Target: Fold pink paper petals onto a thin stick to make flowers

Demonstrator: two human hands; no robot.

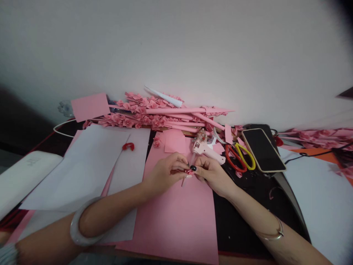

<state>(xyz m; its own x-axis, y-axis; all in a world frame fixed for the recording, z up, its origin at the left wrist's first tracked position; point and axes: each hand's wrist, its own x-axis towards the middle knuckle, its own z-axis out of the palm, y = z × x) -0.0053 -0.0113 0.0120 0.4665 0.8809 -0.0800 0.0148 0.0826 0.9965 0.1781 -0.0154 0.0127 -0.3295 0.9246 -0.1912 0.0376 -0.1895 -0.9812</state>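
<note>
My left hand (165,171) and my right hand (211,173) meet over a large pink paper sheet (179,217). Both pinch a small pink folded paper piece (189,172) between their fingertips. A thin pink stem hangs down from the piece toward the sheet. Just behind my hands lies a white glue gun (205,148), its nozzle pointing toward my fingers.
White paper sheets (91,165) lie at left with a small red scrap (128,146) on them. Pink paper flowers and rolled pink sticks (165,112) pile along the wall. Red and yellow scissors (239,157) and a dark phone (262,149) lie at right.
</note>
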